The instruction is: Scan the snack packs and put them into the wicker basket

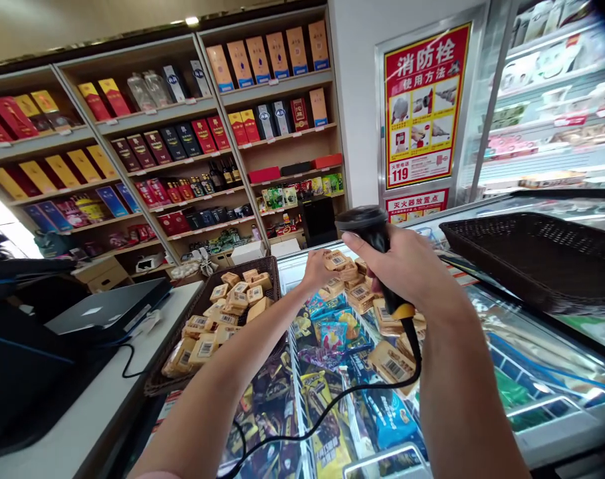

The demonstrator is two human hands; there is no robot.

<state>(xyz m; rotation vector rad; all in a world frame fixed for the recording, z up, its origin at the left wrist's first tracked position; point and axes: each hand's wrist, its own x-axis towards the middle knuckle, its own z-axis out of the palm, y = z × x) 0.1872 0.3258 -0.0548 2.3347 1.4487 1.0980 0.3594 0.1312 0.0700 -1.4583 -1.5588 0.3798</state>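
We stretch both bare forearms forward, the left one (233,382) and the right one (465,392). Our left hand (314,271) reaches out farther. Our right hand (413,269) is closer, curled tight, with its thumb (359,247) pointing left.

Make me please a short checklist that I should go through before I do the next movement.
1. Scanner held: ok, gripped in the right hand.
2. Left hand at the upper packet: ok, though firmness of grip cannot be told.
3. Packet's barcode uncovered: ok, its label shows.
4. Scanner aimed at that label: cannot tell; its window is hidden.
5. Cable out of the way: not ok, it sags across between the arms.
6. All barcodes showing in the left basket: not ok, some packets show none.
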